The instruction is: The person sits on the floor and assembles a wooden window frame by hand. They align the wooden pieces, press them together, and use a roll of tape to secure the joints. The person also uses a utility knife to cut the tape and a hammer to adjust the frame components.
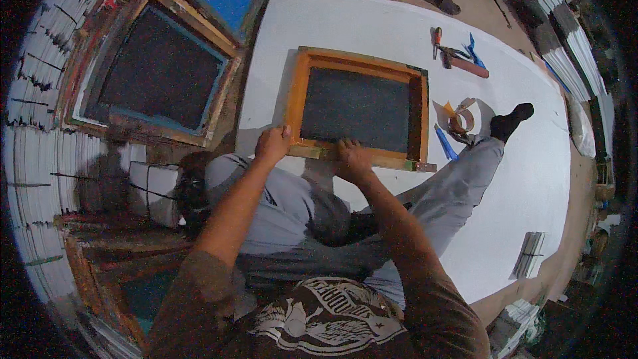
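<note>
A wooden frame with dark mesh stretched inside it lies on a white board, in front of my crossed legs. My left hand grips its near left corner, fingers wrapped over the wood. Farther right along the near rail, my right hand holds the edge, its fingertips curled over onto the mesh side. The undersides of both grips are hidden. Nearest the right of the frame are a roll of brown tape and a slim blue tool.
An orange-handled screwdriver, blue-handled pliers and a brown-handled tool lie on the white board. More framed screens lean at the left, beside stacked bundles of paper. A small tied bundle sits at the right.
</note>
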Available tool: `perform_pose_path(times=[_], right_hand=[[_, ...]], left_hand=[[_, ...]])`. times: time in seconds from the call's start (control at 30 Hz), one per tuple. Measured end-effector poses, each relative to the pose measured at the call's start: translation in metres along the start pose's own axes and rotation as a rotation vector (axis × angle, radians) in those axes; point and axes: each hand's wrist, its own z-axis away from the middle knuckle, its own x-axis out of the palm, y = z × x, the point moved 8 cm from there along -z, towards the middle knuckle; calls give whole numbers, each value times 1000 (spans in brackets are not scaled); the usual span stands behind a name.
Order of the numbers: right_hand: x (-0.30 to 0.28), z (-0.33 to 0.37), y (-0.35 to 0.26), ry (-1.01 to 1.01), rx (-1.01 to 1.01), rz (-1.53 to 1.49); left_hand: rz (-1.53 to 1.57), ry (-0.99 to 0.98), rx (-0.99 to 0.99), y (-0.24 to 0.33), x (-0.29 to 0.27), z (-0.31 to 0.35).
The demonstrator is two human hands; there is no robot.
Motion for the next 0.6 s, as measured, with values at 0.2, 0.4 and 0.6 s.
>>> perform_pose_path(times=[0.2, 0.4, 0.6], right_hand=[[26, -58, -54, -82, 21, -283], [19, -82, -87, -304, -42, -370], [26, -74, -87, -137, -90, -472]], left_hand=[[-42, 44, -33, 4, 3, 1], [-13, 70, -71, 5, -5, 5], [-11, 62, -99, -10, 11, -6]])
